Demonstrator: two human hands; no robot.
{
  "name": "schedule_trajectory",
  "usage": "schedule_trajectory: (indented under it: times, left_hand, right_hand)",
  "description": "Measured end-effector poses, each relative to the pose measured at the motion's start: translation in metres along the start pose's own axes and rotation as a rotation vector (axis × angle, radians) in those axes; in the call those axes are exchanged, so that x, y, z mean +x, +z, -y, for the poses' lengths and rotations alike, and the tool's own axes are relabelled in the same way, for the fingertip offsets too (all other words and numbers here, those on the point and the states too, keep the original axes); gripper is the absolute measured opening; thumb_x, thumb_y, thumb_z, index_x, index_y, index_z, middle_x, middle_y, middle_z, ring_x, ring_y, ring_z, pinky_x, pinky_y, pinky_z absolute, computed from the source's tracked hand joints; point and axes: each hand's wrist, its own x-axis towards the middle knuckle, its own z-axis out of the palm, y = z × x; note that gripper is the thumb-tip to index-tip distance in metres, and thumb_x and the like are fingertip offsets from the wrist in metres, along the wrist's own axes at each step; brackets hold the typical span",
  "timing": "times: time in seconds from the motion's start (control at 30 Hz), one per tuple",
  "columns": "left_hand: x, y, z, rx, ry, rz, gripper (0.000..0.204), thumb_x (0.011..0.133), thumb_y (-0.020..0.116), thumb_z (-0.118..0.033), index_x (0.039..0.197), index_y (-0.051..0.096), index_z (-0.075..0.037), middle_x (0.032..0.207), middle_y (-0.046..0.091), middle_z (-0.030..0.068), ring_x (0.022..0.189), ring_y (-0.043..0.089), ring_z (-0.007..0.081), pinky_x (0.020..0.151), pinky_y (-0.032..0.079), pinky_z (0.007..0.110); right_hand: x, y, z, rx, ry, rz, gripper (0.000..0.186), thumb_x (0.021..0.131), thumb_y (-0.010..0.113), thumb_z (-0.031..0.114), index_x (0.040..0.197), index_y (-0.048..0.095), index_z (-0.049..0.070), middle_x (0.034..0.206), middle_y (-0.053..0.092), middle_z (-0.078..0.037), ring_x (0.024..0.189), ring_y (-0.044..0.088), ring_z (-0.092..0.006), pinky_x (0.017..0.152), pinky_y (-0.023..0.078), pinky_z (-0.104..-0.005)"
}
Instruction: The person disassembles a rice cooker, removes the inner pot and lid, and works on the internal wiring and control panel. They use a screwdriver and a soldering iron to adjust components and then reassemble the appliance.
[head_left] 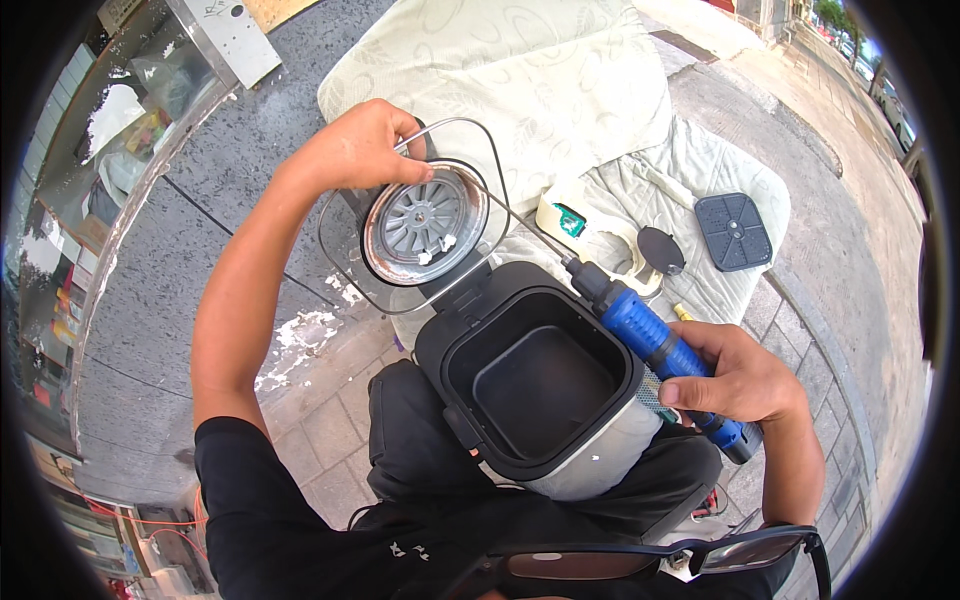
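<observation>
A black air-fryer body (532,385) with an empty square cavity and pale lower shell rests on my lap. My left hand (365,150) grips the upper edge of its raised lid assembly, which holds a grey finned metal disc (420,218) with rusty rim and white flakes, inside a bent wire frame. My right hand (735,375) is wrapped round a blue-and-black cordless screwdriver (650,335); its long thin bit reaches toward the raised lid, where the exact contact of its tip is unclear.
A pale quilted pad (500,60) bears a cream plastic housing with green circuit board (570,219), a black oval piece (660,250) and a black square grate (733,231). Grey pavers (310,430) surround me; a cluttered glass display case (120,120) stands left, parked cars far upper right.
</observation>
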Motion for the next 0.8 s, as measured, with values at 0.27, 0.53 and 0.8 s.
schedule_trajectory:
  times: [0.27, 0.53, 0.8]
  left_hand:
    - [-0.001, -0.001, -0.003, -0.01, -0.023, 0.013, 0.029, 0.078, 0.091, -0.025, 0.091, 0.078, -0.003, 0.075, 0.067, 0.0035, 0.071, 0.059, 0.0133, 0.067, 0.047, 0.033]
    - [0.0, 0.0, 0.001, -0.006, -0.005, 0.0, 0.027, 0.079, 0.09, -0.025, 0.091, 0.079, -0.003, 0.076, 0.068, 0.0037, 0.072, 0.06, 0.0136, 0.068, 0.048, 0.033]
    - [0.0, 0.0, 0.001, -0.012, -0.006, -0.001, 0.027, 0.078, 0.09, -0.025, 0.09, 0.078, -0.003, 0.073, 0.065, 0.0025, 0.069, 0.058, 0.0128, 0.065, 0.046, 0.033]
  right_hand:
    - [0.001, -0.001, 0.0, 0.003, 0.001, 0.007, 0.062, 0.09, 0.089, 0.028, 0.138, 0.064, -0.002, 0.088, 0.07, -0.005, 0.074, 0.068, -0.0127, 0.067, 0.057, -0.0292]
    - [0.001, 0.0, -0.001, 0.014, 0.002, 0.004, 0.063, 0.09, 0.089, 0.028, 0.139, 0.063, -0.002, 0.089, 0.07, -0.005, 0.074, 0.068, -0.0128, 0.067, 0.057, -0.029]
    - [0.001, -0.001, -0.001, 0.009, 0.017, 0.01, 0.063, 0.09, 0.089, 0.029, 0.139, 0.063, -0.002, 0.088, 0.07, -0.005, 0.075, 0.069, -0.0124, 0.068, 0.057, -0.029]
